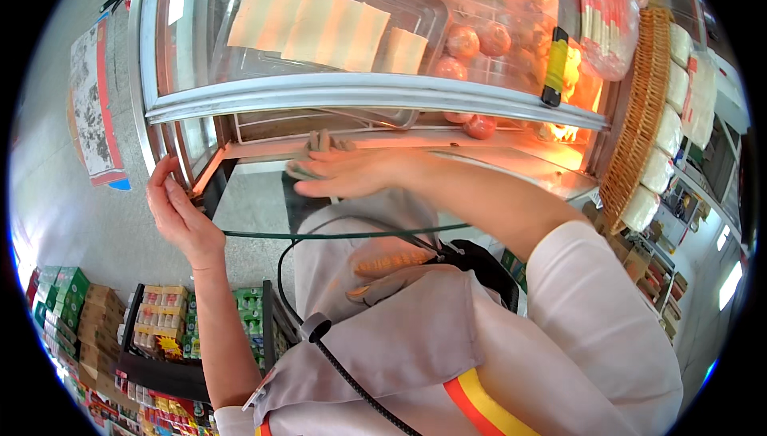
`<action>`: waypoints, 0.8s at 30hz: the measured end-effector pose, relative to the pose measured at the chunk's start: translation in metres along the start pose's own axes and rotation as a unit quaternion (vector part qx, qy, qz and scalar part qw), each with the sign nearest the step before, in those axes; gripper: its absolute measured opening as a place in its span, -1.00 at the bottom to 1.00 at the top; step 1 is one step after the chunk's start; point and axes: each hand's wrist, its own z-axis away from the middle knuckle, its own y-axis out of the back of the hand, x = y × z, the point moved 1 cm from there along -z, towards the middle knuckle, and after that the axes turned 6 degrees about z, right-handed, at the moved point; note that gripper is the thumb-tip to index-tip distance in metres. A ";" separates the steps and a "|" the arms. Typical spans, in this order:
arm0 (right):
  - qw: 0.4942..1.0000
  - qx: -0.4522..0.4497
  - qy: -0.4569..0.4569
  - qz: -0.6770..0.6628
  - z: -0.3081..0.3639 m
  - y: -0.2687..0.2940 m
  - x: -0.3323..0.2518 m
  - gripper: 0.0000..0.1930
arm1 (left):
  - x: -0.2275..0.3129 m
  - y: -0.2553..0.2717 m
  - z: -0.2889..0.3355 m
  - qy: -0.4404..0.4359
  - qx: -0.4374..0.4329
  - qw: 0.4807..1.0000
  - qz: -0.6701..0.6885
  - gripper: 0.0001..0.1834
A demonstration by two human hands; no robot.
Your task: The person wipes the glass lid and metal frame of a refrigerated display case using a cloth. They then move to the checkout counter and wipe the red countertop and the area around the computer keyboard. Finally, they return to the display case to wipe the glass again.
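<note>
My left hand (182,214) is at the front left corner of a glass display cabinet (367,99), its fingers raised beside the metal post and spread a little. My right hand (351,174) reaches left across a glass panel (256,196) that projects from the cabinet front toward me. Its fingers are stretched out and look flat, close to the panel's inner edge. Greyish finger shapes just beyond it look like a reflection; whether the fingertips touch the glass I cannot tell. Behind the upper pane lie a clear plastic tray (435,29) and round reddish items (480,126) on a wire rack.
Pale paper strips (323,25) and a black-and-yellow handled tool (554,67) lie on the cabinet top. A wicker basket (639,109) with white packets stands at the right. Stacked drink packs (160,320) are at lower left. A black cord (359,380) hangs before my apron.
</note>
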 end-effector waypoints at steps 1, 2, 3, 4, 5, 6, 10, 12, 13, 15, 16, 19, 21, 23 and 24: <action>1.000 0.008 0.023 -0.007 0.020 -0.005 0.021 -0.28 | 0.003 0.000 0.000 -0.010 -0.001 1.000 -0.011 -0.70; 0.999 0.017 0.050 -0.011 0.045 -0.007 0.047 -0.33 | 0.006 -0.001 0.001 -0.003 -0.006 1.000 -0.019 -0.70; 0.997 -0.003 0.010 -0.076 0.080 -0.012 0.080 -0.42 | 0.010 -0.001 -0.001 0.003 -0.014 1.000 -0.028 -0.70; 0.997 0.020 -0.048 -0.055 0.135 -0.003 0.088 -0.42 | 0.008 0.003 0.000 0.018 -0.017 0.999 -0.037 -0.70; 0.969 0.032 -0.228 -0.094 0.180 -0.016 0.110 -0.39 | 0.006 0.005 0.002 0.000 -0.012 0.999 -0.046 -0.70; 0.955 0.039 -0.288 -0.065 0.216 -0.033 0.149 -0.35 | 0.005 0.006 0.002 0.006 -0.006 0.999 -0.033 -0.70; 0.968 0.041 -0.242 -0.060 0.198 -0.037 0.132 -0.34 | 0.003 0.004 0.004 0.005 -0.009 1.000 -0.021 -0.68; 0.990 0.126 0.045 -0.035 0.102 -0.038 0.094 -0.37 | 0.002 0.003 0.001 0.010 -0.011 0.999 -0.029 -0.68; 0.996 0.054 0.066 -0.034 0.067 -0.007 0.030 -0.33 | 0.001 -0.002 -0.002 0.003 -0.007 1.000 -0.029 -0.69; 0.986 0.025 0.162 -0.032 0.001 0.003 -0.035 -0.22 | 0.005 -0.002 -0.001 0.005 -0.006 1.000 -0.026 -0.71; 0.986 0.038 0.163 -0.027 -0.007 -0.002 -0.044 -0.22 | 0.002 -0.001 -0.001 0.027 -0.004 0.999 -0.020 -0.71; 0.984 -0.009 0.157 -0.081 0.037 0.004 -0.021 -0.28 | 0.005 -0.001 -0.002 -0.008 -0.006 0.999 -0.048 -0.72; 0.992 0.014 0.038 -0.122 0.103 -0.020 0.060 -0.34 | 0.012 0.001 -0.001 -0.019 -0.008 0.998 -0.066 -0.73; 0.983 0.095 -0.038 -0.149 0.184 -0.038 0.124 -0.36 | 0.011 0.005 0.000 -0.046 -0.006 0.994 -0.098 -0.70; 0.978 0.072 -0.167 -0.103 0.220 -0.043 0.147 -0.37 | 0.009 0.007 -0.001 -0.040 -0.004 0.995 -0.088 -0.71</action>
